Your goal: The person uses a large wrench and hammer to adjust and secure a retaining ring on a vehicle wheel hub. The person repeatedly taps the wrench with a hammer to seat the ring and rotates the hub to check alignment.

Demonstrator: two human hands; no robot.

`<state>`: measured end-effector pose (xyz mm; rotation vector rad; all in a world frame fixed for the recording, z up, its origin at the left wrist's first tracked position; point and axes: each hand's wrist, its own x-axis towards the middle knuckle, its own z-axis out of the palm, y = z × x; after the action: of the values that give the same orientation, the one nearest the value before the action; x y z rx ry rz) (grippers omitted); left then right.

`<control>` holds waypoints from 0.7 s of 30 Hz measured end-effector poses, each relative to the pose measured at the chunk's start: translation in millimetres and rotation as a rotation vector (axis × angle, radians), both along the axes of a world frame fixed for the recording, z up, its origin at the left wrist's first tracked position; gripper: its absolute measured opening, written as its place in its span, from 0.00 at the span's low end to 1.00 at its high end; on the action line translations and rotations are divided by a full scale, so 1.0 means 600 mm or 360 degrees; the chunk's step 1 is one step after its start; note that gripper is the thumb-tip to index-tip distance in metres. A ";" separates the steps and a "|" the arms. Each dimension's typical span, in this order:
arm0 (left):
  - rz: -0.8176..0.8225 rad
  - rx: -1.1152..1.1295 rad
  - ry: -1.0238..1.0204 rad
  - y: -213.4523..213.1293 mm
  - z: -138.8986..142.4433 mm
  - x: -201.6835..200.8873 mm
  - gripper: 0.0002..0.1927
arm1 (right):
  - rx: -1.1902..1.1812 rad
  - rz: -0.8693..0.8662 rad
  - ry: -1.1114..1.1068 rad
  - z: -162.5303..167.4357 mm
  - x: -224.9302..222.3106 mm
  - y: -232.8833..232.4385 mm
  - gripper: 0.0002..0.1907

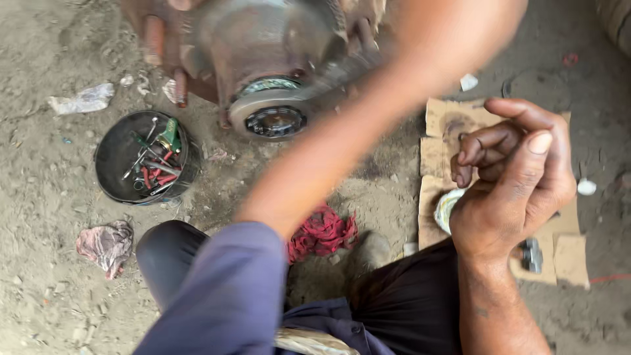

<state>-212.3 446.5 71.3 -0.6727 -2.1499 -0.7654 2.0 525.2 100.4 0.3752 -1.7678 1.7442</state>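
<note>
My left arm reaches up past the rusty round metal wheel hub (273,72), hand unseen; my right hand (513,177) curls loosely, empty, above the torn brown cardboard (565,253).

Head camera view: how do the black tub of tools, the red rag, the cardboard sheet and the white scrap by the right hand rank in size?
1. Cardboard sheet, partly hidden.
2. Black tub of tools.
3. Red rag, partly hidden.
4. White scrap, clearly smallest.

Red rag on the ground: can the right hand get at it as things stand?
Probably yes. The right hand hovers empty, fingers curled, over the cardboard; the red rag lies just beside it, only partly under the left forearm.
</note>
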 end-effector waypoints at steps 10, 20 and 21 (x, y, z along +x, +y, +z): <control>0.0305 -0.1578 -0.0833 -0.250 -0.528 0.171 0.21 | -0.0107 0.0036 -0.0012 0.010 0.021 0.002 0.24; -0.0740 0.3146 -0.1481 -0.385 -0.463 0.261 0.34 | 0.0009 0.0128 -0.0099 0.003 -0.002 -0.059 0.22; -0.1010 0.3395 -0.1282 -0.393 -0.446 0.269 0.30 | 0.0032 0.0131 -0.0115 0.004 -0.009 -0.068 0.22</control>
<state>-50.7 210.6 -196.2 0.3014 -0.3712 -3.0621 -3.2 484.7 102.5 0.4030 -1.8454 1.8192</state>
